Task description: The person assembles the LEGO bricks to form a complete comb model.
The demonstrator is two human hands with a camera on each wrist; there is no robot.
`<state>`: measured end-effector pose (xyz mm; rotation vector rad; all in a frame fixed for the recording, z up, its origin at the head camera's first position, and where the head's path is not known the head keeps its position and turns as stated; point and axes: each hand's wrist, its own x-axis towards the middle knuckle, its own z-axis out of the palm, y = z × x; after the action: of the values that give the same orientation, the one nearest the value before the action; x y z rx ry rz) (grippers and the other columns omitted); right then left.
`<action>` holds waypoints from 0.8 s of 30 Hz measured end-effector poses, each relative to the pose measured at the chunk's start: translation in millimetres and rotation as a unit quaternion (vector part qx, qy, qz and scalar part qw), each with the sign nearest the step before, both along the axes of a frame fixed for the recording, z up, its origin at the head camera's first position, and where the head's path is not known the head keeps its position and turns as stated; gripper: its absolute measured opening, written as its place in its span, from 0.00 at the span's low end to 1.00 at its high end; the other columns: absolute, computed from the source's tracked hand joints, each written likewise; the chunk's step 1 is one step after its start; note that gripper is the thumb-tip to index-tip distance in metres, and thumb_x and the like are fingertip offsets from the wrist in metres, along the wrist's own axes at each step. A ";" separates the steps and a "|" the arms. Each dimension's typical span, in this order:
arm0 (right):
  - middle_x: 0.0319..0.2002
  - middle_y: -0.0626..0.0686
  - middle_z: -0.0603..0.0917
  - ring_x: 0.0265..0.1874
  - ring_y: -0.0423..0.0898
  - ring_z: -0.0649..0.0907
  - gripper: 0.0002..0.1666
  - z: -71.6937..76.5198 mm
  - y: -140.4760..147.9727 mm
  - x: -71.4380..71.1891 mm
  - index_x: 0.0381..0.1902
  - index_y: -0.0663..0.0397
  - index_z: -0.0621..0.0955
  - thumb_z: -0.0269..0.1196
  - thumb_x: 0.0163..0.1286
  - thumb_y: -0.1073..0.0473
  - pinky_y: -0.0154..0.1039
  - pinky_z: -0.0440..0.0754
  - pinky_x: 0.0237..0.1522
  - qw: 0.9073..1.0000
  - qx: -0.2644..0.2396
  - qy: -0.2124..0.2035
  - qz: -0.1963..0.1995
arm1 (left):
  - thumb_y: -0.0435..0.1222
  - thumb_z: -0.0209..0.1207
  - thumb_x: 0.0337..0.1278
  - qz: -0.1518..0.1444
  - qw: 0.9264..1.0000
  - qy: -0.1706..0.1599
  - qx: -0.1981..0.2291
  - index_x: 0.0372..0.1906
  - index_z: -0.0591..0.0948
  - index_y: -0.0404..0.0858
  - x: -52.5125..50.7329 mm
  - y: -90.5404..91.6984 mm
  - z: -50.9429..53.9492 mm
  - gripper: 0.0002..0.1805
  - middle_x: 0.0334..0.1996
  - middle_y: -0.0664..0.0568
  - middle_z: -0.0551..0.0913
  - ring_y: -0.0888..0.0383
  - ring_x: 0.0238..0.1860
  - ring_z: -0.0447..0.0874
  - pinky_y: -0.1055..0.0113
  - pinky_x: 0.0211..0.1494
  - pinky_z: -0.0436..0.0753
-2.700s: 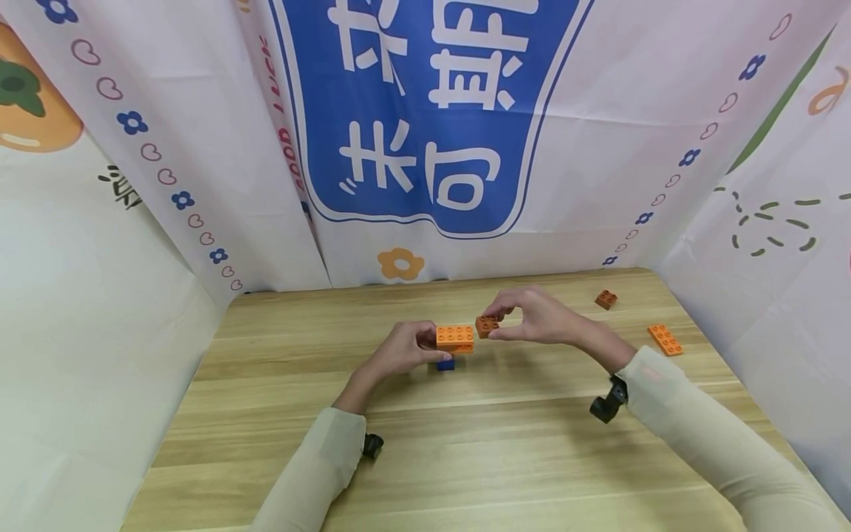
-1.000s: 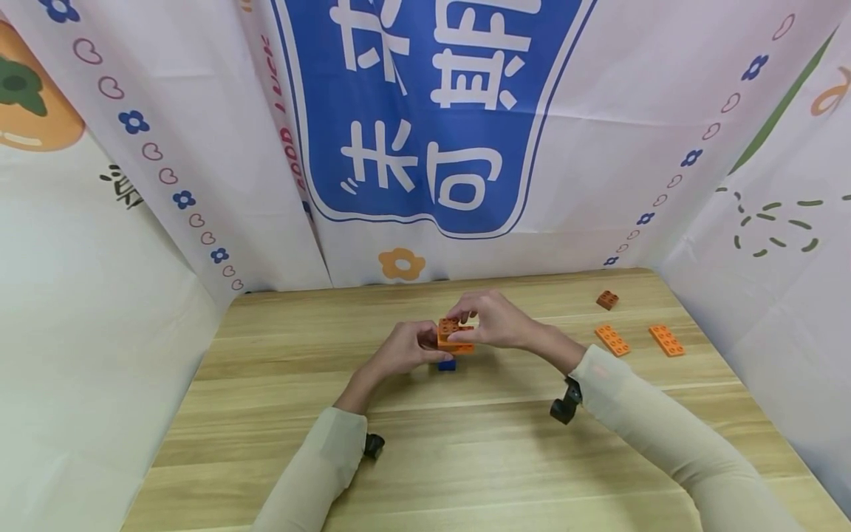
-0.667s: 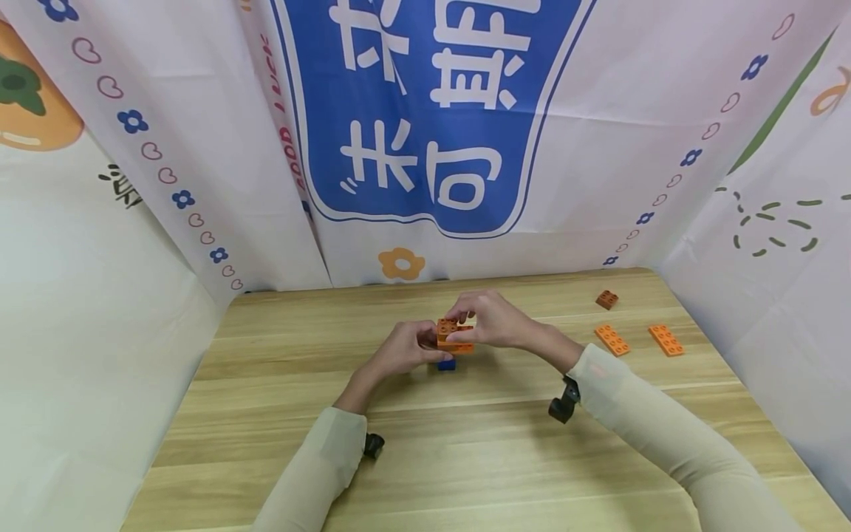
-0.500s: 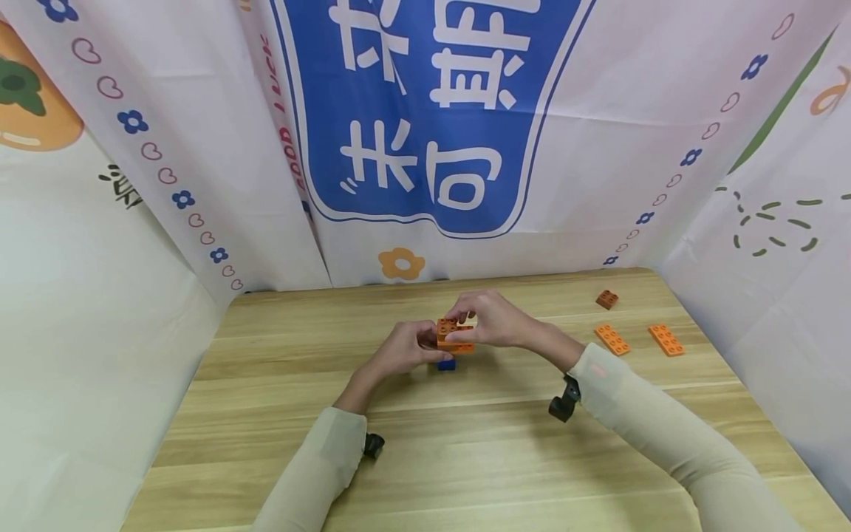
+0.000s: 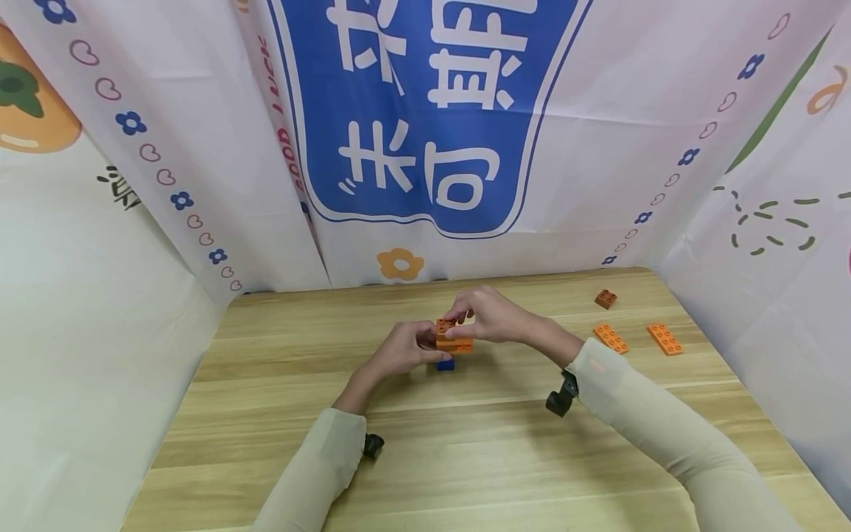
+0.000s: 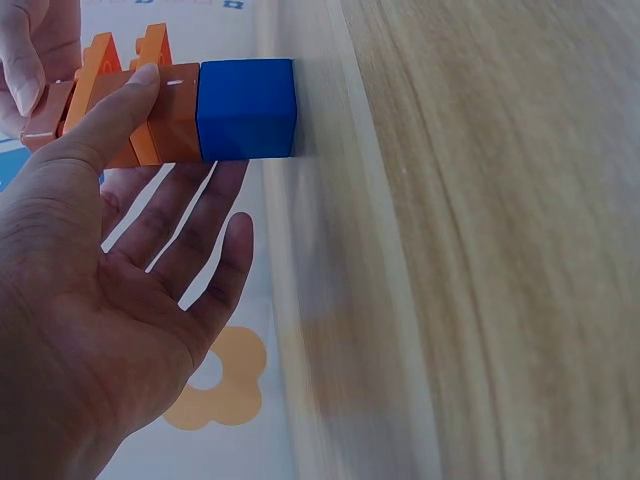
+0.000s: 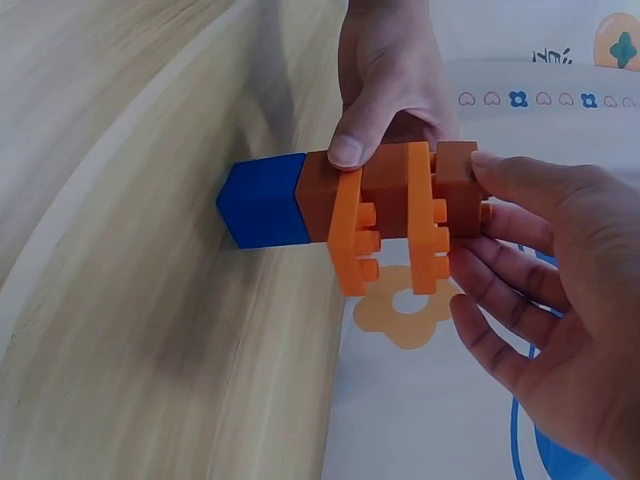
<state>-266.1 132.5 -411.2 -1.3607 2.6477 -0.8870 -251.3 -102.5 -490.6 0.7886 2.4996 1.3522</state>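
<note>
A tower of toy building bricks stands near the table's middle. At its foot is a blue brick [image 7: 265, 200]. Above it come a brown brick [image 7: 317, 195], an orange plate [image 7: 345, 235], another brown brick [image 7: 385, 190] and a second orange plate [image 7: 422, 225]. Both plates jut out to one side. My left hand [image 5: 402, 347] grips the tower's middle, its thumb against the bricks in the left wrist view. The top brown brick [image 7: 458, 185] sits on the upper plate, pinched by my right hand [image 5: 495, 318]; in the head view those fingers partly cover it.
To the right on the wooden table [image 5: 425, 458] lie two orange plates, a nearer one [image 5: 610, 338] and a farther one [image 5: 665, 339]. Behind them is a loose brown brick [image 5: 606, 298]. A printed cloth [image 5: 565, 185] hangs along the back and sides.
My right hand has carried a brown brick leftward onto the tower's top, then shifted only slightly there. The left hand has kept its grip. An orange plate has come out from behind the right arm.
</note>
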 end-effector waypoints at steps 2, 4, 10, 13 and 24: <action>0.38 0.47 0.91 0.36 0.38 0.86 0.13 2.0 -0.6 0.2 0.48 0.55 0.92 0.76 0.67 0.56 0.49 0.89 0.44 1.000 0.004 -0.005 0.000 | 0.39 0.78 0.58 0.000 1.000 0.001 0.001 0.43 0.87 0.42 -0.1 0.1 -0.7 0.12 0.39 0.55 0.91 0.61 0.38 0.88 0.66 0.44 0.87; 0.38 0.46 0.91 0.36 0.37 0.86 0.13 4.2 -1.5 0.3 0.47 0.54 0.92 0.76 0.68 0.57 0.47 0.89 0.44 1.000 0.009 -0.009 0.001 | 0.39 0.78 0.58 -0.001 1.000 0.002 0.004 0.43 0.87 0.42 -0.2 0.0 -1.1 0.12 0.39 0.55 0.91 0.61 0.38 0.88 0.66 0.44 0.87; 0.37 0.46 0.91 0.35 0.36 0.86 0.10 6.4 -2.8 -0.8 0.45 0.54 0.93 0.76 0.68 0.58 0.46 0.88 0.47 1.000 0.013 -0.023 0.000 | 0.38 0.77 0.59 -0.001 1.000 0.002 0.005 0.44 0.87 0.42 -0.2 0.3 -0.3 0.12 0.40 0.54 0.92 0.61 0.38 0.89 0.66 0.45 0.88; 0.37 0.46 0.91 0.35 0.36 0.86 0.10 6.9 -3.9 -0.2 0.45 0.54 0.93 0.76 0.68 0.58 0.43 0.88 0.45 0.999 0.020 -0.025 -0.005 | 0.39 0.78 0.59 -0.003 1.000 0.004 -0.002 0.43 0.87 0.42 -0.2 0.1 0.7 0.12 0.40 0.55 0.91 0.60 0.38 0.89 0.67 0.45 0.87; 0.38 0.47 0.91 0.36 0.37 0.86 0.11 4.4 -4.1 1.1 0.47 0.55 0.92 0.76 0.68 0.59 0.41 0.88 0.44 0.999 0.021 -0.022 -0.013 | 0.39 0.78 0.58 -0.012 1.000 0.013 -0.007 0.42 0.87 0.42 -1.4 -0.7 1.0 0.12 0.38 0.53 0.91 0.56 0.38 0.89 0.66 0.43 0.87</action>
<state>-264.9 128.4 -406.8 -1.2862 2.6415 -0.8480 -252.6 -103.1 -489.5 0.8363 2.5073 1.3245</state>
